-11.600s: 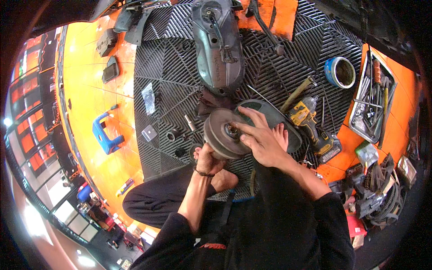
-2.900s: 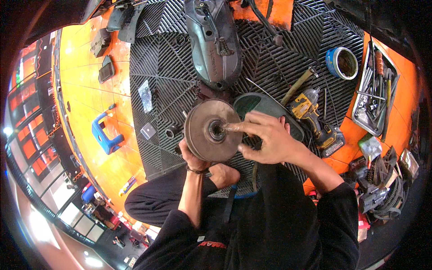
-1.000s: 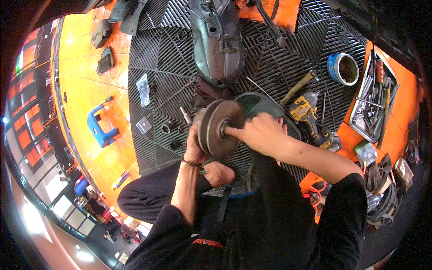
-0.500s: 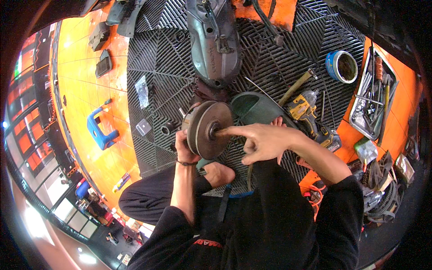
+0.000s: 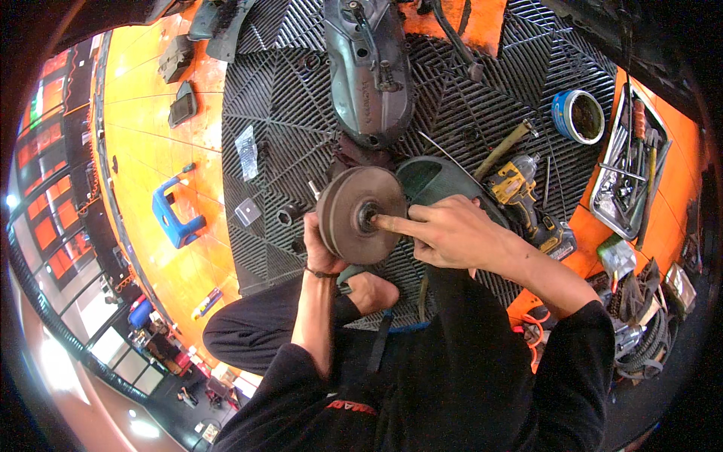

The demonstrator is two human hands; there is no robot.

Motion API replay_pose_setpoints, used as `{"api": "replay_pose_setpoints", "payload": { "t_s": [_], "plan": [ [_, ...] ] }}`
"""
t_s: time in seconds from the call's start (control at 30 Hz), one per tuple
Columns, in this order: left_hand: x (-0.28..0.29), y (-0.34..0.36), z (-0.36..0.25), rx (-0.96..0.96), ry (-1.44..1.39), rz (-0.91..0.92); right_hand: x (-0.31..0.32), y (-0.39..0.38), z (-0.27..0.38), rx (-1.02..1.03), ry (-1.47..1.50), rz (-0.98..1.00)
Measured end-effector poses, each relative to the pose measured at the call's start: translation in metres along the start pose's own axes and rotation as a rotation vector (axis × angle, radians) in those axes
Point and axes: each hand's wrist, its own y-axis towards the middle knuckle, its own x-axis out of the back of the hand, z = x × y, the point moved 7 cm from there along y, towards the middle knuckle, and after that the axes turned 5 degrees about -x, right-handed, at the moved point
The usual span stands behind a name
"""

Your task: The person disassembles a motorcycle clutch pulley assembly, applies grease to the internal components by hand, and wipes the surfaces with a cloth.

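Observation:
My left hand [image 5: 321, 250] is closed around the rim of a grooved metal pulley [image 5: 348, 230], two brown-grey discs on a hub, raised in front of my lap. My right hand [image 5: 452, 232] reaches in from the right with its index finger stretched into the hub's central hole. Its other fingers are loosely bent and hold nothing. Beyond the pulley, a long grey metal cover [image 5: 369, 105] rests on the black ribbed mat [image 5: 290, 98]. A dark green-grey shell-shaped part [image 5: 431, 179] lies just behind my right hand.
To the right lie a hammer [image 5: 506, 149], a yellow cordless impact driver [image 5: 520, 184], a blue tub [image 5: 563, 117] of brown paste and a metal tray [image 5: 602, 203] of tools. A socket [image 5: 288, 215] and blue stool [image 5: 177, 218] stand left. My bare foot [image 5: 373, 290] is below the pulley.
The pulley has turned so that its disc face points more toward me. My right hand has rolled over, knuckles up, with its index finger still at the hub.

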Motion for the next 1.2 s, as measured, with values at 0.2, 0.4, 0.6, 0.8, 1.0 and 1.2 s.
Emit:
{"api": "replay_pose_setpoints", "payload": {
  "t_s": [0.2, 0.4, 0.6, 0.8, 1.0, 1.2],
  "plan": [
    [0.007, -0.005, 0.013, 0.118, 0.119, -0.103, -0.022, 0.009, -0.003, -0.050, -0.459, 0.069],
    [-0.010, -0.003, 0.007, 0.078, 0.099, -0.113, -0.033, 0.014, -0.007, -0.148, -0.588, 0.081],
    [-0.040, 0.010, -0.022, -0.158, 0.098, 0.019, -0.052, 0.024, -0.002, -0.188, 0.156, 0.266],
    [-0.006, 0.005, -0.027, -0.225, 0.082, -0.021, -0.054, 0.028, 0.016, -0.262, 1.038, 0.606],
    [0.034, -0.001, -0.024, -0.248, 0.017, -0.069, -0.013, 0.015, 0.013, -0.158, 0.792, 0.502],
    [0.025, 0.003, -0.016, -0.190, -0.099, -0.010, -0.001, 0.016, 0.006, -0.268, 0.432, 0.032]
  ]
}}
